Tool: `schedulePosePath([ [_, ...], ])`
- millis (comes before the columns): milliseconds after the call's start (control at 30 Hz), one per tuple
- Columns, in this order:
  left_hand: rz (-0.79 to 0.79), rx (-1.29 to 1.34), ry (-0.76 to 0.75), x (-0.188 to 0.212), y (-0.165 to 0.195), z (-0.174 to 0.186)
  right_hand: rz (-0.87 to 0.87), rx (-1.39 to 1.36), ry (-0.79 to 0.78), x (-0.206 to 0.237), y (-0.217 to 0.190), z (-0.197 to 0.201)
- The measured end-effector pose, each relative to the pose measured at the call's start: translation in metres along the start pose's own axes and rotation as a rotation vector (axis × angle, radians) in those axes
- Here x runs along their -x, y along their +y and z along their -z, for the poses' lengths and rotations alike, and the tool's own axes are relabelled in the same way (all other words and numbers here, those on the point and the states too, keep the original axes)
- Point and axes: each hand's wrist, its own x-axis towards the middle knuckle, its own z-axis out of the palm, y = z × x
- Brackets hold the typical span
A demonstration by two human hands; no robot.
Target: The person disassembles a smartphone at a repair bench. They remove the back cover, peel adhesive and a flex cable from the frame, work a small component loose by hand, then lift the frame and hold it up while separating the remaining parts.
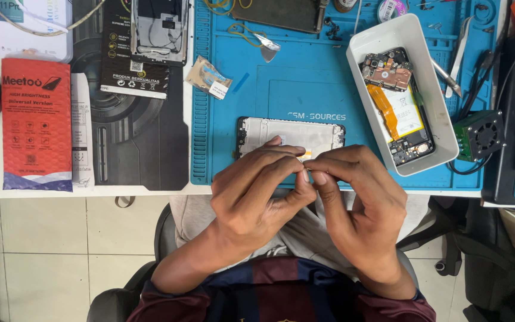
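Note:
My left hand (257,191) and my right hand (353,197) meet fingertip to fingertip over the near edge of the blue work mat (305,77). Together they pinch a tiny pale part (307,171), too small to make out. Just beyond my fingers lies an opened phone frame (269,131), white inside with a dark rim, partly hidden by my hands. A small orange tab shows on it by my fingertips.
A white tray (388,36) at the right holds a phone board with an orange flex cable. A small green-cased fan (479,135) stands beside it. A red packet (37,122), a black box (135,71) and a small bag (208,77) lie at the left. Tweezers (459,53) rest on the mat.

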Motion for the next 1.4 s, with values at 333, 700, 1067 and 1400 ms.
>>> schedulePosePath([
  [333, 0.012, 0.015, -0.003, 0.001, -0.001, -0.001, -0.059, -0.052, -0.03, 0.0, 0.004, 0.002],
  [700, 0.063, 0.054, -0.012, -0.001, 0.001, 0.004, -0.176, -0.196, -0.02, -0.001, 0.007, 0.003],
  [1067, 0.291, -0.218, 0.07, -0.01, -0.045, 0.047, -0.413, -0.673, -0.166, -0.004, 0.038, 0.007],
  [1400, 0.37, -0.259, 0.008, -0.008, -0.054, 0.071, -0.415, -0.716, -0.19, -0.007, 0.043, -0.001],
])
